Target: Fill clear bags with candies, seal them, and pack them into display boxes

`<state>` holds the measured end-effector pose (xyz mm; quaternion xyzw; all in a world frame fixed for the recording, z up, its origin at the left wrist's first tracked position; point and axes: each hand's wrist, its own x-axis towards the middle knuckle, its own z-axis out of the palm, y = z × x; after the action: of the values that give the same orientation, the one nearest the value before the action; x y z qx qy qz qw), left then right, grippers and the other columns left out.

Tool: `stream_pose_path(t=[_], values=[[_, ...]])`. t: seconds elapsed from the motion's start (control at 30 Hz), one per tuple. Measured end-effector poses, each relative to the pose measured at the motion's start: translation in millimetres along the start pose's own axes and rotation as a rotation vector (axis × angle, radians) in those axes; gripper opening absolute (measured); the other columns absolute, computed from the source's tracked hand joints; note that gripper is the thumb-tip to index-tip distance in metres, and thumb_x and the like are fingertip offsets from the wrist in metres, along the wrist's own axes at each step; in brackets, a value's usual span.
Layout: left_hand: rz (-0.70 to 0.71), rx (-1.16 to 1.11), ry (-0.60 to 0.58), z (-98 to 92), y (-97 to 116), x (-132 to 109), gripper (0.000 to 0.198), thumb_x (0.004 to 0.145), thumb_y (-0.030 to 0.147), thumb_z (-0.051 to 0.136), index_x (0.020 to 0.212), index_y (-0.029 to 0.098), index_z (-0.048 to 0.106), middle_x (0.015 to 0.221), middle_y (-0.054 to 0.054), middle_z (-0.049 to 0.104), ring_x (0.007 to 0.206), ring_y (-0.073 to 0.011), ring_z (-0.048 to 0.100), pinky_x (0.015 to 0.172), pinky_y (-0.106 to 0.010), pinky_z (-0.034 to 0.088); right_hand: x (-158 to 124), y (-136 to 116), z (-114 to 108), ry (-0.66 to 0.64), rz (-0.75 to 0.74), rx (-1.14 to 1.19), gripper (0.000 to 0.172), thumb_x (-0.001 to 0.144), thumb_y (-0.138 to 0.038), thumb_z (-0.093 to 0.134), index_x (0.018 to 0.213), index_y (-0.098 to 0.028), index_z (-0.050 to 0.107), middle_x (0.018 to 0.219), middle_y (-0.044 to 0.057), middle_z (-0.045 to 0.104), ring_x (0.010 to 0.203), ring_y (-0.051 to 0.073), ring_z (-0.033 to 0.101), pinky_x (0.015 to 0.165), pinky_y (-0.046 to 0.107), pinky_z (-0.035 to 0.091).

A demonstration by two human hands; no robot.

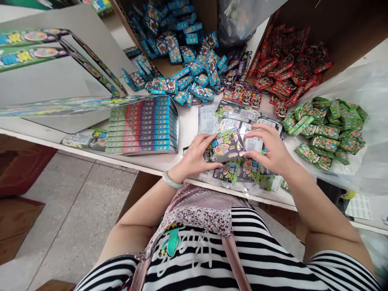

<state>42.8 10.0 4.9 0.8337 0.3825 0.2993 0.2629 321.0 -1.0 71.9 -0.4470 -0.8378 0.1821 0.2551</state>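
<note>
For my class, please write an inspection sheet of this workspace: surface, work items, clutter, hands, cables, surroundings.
Surface: white table, partly covered.
Work items: dark printed packet; similar packets spread beneath it.
Clutter: loose blue packs, purple packs, red packs, green packs; stacked coloured rows at left.
Hands: left hand grips the dark printed packet; right hand open at its right edge, contact unclear.
Cables: nothing seen.
Surroundings: tiled floor; brown cartons, lower left.

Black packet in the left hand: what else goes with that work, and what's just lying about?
Probably part of it:
black packet, held by the left hand
flat packets beneath
blue packs, red packs and green packs heaped around

Probably just lying about:
brown carton on the floor
white sheet at far right
</note>
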Motion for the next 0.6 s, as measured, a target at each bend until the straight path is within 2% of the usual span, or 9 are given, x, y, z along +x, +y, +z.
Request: stream_pose_path(t=[0.07,0.17,0.23,0.3,0.4,0.43,0.53,0.57,0.6], values=[[-0.004,-0.016,0.001,0.1,-0.9,-1.2,0.098,0.074,0.063,0.079,0.153,0.020,0.039,0.135,-0.018,0.053,0.127,-0.0344,0.052,0.110,-0.055,0.046,-3.6,-3.0,1.4,-0.043,0.017,0.007,0.036,0.098,-0.047,0.051,0.124,-0.025,0.062,0.125,0.012,0.070,0.140,0.034,0.049,0.120,0.064,0.025],[-0.012,-0.046,0.009,1.9,-4.5,-3.0,0.099,0.072,0.064,0.079,0.153,0.021,0.039,0.134,-0.017,0.054,0.127,-0.0345,0.053,0.109,-0.055,0.046,0.4,-3.7,0.8,-0.159,0.029,0.094,0.040,0.101,-0.040,0.043,0.137,-0.027,0.055,0.125,0.008,0.074,0.149,0.031,0.038,0.123,0.067,0.013],[-0.027,-0.065,0.029,2.4,-8.5,-4.9,0.100,0.071,0.064,0.080,0.152,0.021,0.041,0.134,-0.017,0.054,0.126,-0.0343,0.054,0.109,-0.055,0.047,9.7,-1.3,0.9,-0.229,0.048,0.168,0.044,0.101,-0.041,0.043,0.143,-0.028,0.049,0.126,0.008,0.074,0.152,0.030,0.035,0.123,0.068,0.010],[-0.060,-0.086,0.062,1.6,-12.6,-7.3,0.099,0.071,0.064,0.080,0.151,0.021,0.041,0.134,-0.017,0.054,0.126,-0.0338,0.054,0.109,-0.055,0.047,22.1,0.6,4.0,-0.264,0.089,0.262,0.047,0.101,-0.045,0.045,0.145,-0.028,0.046,0.129,0.010,0.072,0.148,0.031,0.042,0.122,0.067,0.016],[-0.120,-0.112,0.123,-1.8,-18.1,-10.9,0.100,0.070,0.064,0.081,0.151,0.021,0.042,0.135,-0.017,0.054,0.125,-0.0330,0.055,0.109,-0.054,0.047,40.8,-2.2,12.6,-0.219,0.164,0.421,0.049,0.101,-0.049,0.043,0.145,-0.026,0.045,0.129,0.013,0.071,0.134,0.030,0.058,0.117,0.063,0.033],[-0.139,-0.117,0.146,-3.2,-19.8,-12.1,0.100,0.069,0.064,0.082,0.150,0.021,0.042,0.135,-0.016,0.054,0.125,-0.0330,0.055,0.109,-0.054,0.046,46.6,-4.3,15.1,-0.209,0.166,0.433,0.049,0.101,-0.049,0.043,0.143,-0.026,0.047,0.128,0.013,0.071,0.135,0.030,0.057,0.117,0.063,0.032],[-0.212,-0.134,0.204,-7.9,-25.0,-15.4,0.100,0.068,0.067,0.080,0.148,0.020,0.045,0.133,-0.016,0.055,0.125,-0.0336,0.055,0.110,-0.054,0.045,66.9,-6.4,19.7,-0.289,0.092,0.368,0.043,0.098,-0.049,0.050,0.135,-0.029,0.059,0.120,0.010,0.075,0.150,0.031,0.038,0.123,0.066,0.014],[-0.241,-0.149,0.217,-9.6,-26.6,-16.4,0.099,0.068,0.068,0.079,0.148,0.020,0.045,0.134,-0.016,0.055,0.125,-0.0338,0.055,0.110,-0.054,0.045,76.4,-3.3,21.5,-0.319,0.075,0.367,0.042,0.097,-0.050,0.051,0.131,-0.029,0.062,0.115,0.009,0.076,0.150,0.031,0.037,0.124,0.065,0.014],[-0.265,-0.168,0.223,-11.1,-27.9,-17.2,0.099,0.069,0.070,0.078,0.148,0.020,0.045,0.135,-0.016,0.055,0.126,-0.0339,0.055,0.111,-0.054,0.044,87.9,2.5,24.5,-0.318,0.084,0.386,0.042,0.096,-0.051,0.052,0.129,-0.028,0.065,0.108,0.008,0.078,0.146,0.031,0.044,0.123,0.063,0.020]])
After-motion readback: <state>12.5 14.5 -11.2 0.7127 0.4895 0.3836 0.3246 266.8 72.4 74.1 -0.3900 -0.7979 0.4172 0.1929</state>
